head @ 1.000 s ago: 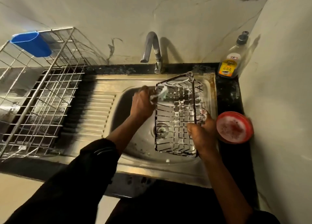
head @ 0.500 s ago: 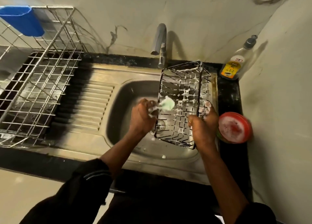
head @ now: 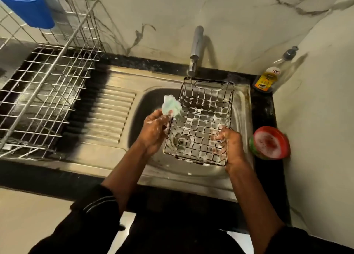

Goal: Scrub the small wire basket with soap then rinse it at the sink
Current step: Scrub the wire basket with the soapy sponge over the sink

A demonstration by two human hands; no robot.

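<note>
Head view: right hand [head: 232, 146] grips soapy wire basket's [head: 203, 117] near corner.

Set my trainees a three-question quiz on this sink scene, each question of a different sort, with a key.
1. True or false: the left hand holds the sponge.
2. The right hand grips the soapy basket over: A. the sink; B. the floor; C. a stove.
3. Fill in: the blue cup hangs on the wire ____.

Key: 1 true; 2 A; 3 rack.
</note>
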